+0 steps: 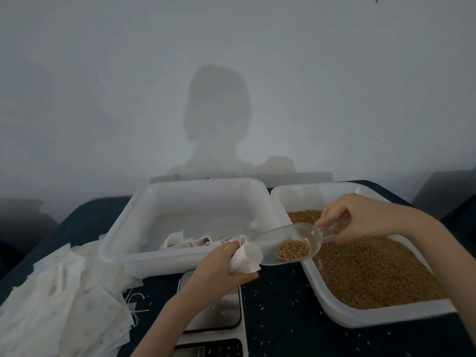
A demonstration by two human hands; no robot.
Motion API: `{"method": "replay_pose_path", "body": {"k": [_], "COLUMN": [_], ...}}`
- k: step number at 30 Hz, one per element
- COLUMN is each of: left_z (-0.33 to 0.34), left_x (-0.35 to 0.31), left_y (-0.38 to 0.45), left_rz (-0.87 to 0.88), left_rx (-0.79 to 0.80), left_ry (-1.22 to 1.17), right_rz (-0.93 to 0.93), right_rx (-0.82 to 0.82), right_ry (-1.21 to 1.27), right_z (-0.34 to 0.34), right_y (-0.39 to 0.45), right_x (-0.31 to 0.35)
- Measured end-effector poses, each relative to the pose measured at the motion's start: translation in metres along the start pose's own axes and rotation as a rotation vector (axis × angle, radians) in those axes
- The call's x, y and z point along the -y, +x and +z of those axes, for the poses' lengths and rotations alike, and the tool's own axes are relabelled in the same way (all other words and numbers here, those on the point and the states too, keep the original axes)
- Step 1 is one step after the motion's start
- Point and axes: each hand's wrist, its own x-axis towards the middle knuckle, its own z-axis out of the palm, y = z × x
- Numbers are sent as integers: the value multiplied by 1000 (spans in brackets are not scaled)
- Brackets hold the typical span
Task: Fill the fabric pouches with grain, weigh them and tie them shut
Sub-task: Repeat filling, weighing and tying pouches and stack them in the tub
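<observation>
My left hand (226, 264) grips an open fabric pouch (244, 256) around its lower part, mouth turned up and to the right, held above the far edge of the scale (216, 313) on the worktop (283, 305). My right hand (360, 217) is closed round the handle of the clear scoop (288, 246), whose lip sits just at the pouch mouth. A small heap of grain (292, 249) lies in the scoop's bowl, not yet slid forward. To pour well, I judge I should raise the handle slowly so the grain runs down the trough instead of jumping the rim, and keep the pouch mouth wide with my fingers; loose kernels already dot the worktop, so spills come easily. The scoop's long axis runs from upper right at the handle to lower left at the lip, nearly level. The pouch's long axis slants from lower left to upper right, meeting the scoop. The grain tray (360, 318) lies under my right forearm, the tray of finished pouches (123, 256) behind my left hand.
</observation>
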Motion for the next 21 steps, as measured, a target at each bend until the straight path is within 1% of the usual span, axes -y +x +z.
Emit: {"method": "replay_pose_path", "body": {"k": [6, 11, 21], "left_z": [0, 5, 4], "left_x": [-1, -1, -6], "left_y": [3, 7, 3], "left_rz": [22, -24, 14], "left_rx": [29, 8, -33], "left_ry": [28, 18, -126], "right_rz": [21, -6, 56], "right_rx": [10, -14, -26], "right_ry": [-51, -118, -292], "right_z": [0, -2, -7], "right_y": [4, 14, 25], "right_x": [4, 15, 40]}}
